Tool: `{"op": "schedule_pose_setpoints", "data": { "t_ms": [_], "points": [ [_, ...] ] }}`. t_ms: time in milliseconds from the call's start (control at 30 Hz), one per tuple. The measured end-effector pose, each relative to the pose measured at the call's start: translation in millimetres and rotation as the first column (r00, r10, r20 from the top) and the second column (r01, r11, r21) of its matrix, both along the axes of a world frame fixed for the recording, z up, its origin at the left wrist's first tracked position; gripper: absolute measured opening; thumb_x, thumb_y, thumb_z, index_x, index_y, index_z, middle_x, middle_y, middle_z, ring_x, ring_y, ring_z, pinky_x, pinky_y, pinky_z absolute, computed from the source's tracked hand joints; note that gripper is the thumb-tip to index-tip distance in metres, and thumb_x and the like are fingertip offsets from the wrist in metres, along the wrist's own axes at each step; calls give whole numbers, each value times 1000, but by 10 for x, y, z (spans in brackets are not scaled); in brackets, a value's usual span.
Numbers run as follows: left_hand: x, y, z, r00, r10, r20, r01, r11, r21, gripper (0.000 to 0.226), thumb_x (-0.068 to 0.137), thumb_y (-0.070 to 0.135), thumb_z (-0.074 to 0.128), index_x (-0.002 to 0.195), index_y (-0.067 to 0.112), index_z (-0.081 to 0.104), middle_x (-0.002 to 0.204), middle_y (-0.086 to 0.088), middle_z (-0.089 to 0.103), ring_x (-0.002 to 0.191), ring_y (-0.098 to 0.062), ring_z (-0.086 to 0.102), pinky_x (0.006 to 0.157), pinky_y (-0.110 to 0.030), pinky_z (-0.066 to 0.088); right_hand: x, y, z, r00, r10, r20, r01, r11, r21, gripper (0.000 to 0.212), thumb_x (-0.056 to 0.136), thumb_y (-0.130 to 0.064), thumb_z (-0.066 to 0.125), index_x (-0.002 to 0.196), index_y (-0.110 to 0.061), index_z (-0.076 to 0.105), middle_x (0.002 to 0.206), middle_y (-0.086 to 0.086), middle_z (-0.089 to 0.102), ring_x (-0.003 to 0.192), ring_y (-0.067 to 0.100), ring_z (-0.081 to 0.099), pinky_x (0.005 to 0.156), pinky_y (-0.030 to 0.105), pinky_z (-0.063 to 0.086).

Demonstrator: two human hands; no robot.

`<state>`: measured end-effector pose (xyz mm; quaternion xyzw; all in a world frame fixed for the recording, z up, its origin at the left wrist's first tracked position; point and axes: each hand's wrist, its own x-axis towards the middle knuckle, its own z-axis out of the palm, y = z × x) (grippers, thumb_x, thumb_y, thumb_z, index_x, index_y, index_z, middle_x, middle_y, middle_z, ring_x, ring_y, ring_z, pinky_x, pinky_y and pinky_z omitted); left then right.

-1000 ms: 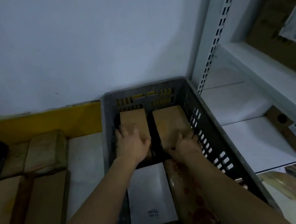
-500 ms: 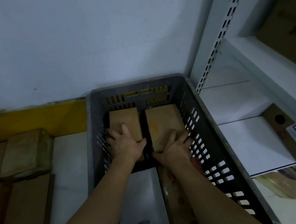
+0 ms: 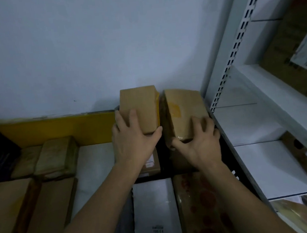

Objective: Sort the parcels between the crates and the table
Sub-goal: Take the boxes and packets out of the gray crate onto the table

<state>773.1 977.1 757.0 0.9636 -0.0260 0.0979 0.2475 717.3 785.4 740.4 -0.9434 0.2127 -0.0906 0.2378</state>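
Overhead, both forearms reach forward above the grey crate [image 3: 235, 166]. Left hand [image 3: 132, 139] grips a brown parcel [image 3: 139, 110] at its near end, fingers spread, thumb wrapped round the near edge. Right hand [image 3: 200, 141] clutches a second brown parcel [image 3: 183, 113] just beside it, fingers curled. More parcels [image 3: 33, 205] lie on the worktop [image 3: 94, 160].
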Motion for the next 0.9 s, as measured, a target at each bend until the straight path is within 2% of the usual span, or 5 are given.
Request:
{"op": "schedule_pose_setpoints", "data": {
  "t_ms": [233, 367, 567, 767, 900],
  "points": [
    [-268, 826, 254, 980, 136, 142, -138, 990, 4, 103, 80, 91, 50, 162, 32, 29, 174, -15, 15, 150, -46, 28, 118, -62, 36, -174, 431, 610, 981, 94, 168, -83, 994, -71, 108, 72, -88, 56, 161, -33, 30, 171, 3, 20, 149, 48, 27, 116, 60, 39],
    [-382, 1346, 262, 969, 209, 133, -210, 978, -8, 104, 81, 89, 56, 162, 30, 30, 172, -17, 17, 150, -48, 28, 119, -64, 36, -218, 864, 898, 965, 173, 198, -157, 983, -94, 107, 76, -87, 61, 163, -32, 30, 171, 2, 20, 148, 47, 28, 118, 58, 39],
    [-648, 2252, 209, 963, 259, 80, -260, 966, 0, 106, 80, 94, 49, 163, 31, 28, 176, -15, 11, 153, -49, 24, 119, -64, 34, -213, 1910, 999, 949, 248, 196, -225, 966, -130, 106, 79, -87, 65, 163, -32, 30, 171, 5, 20, 147, 48, 29, 118, 59, 41],
    [-871, 3091, -87, 947, 320, 8, -320, 947, 30, 104, 82, 94, 48, 163, 33, 26, 177, -14, 10, 153, -47, 25, 120, -62, 34, -112, 2861, 488, 952, 294, 81, -281, 949, -140, 104, 78, -90, 57, 159, -32, 29, 168, 10, 20, 143, 50, 30, 115, 59, 42],
    [-947, 3315, -299, 948, 314, -54, -312, 949, 34, 106, 82, 91, 55, 165, 32, 28, 177, -14, 8, 154, -47, 24, 121, -60, 34, 123, 3128, -23, 956, 261, -136, -277, 954, -117, 103, 79, -90, 53, 160, -32, 25, 168, 11, 14, 146, 56, 25, 107, 58, 48]
  ]
}}
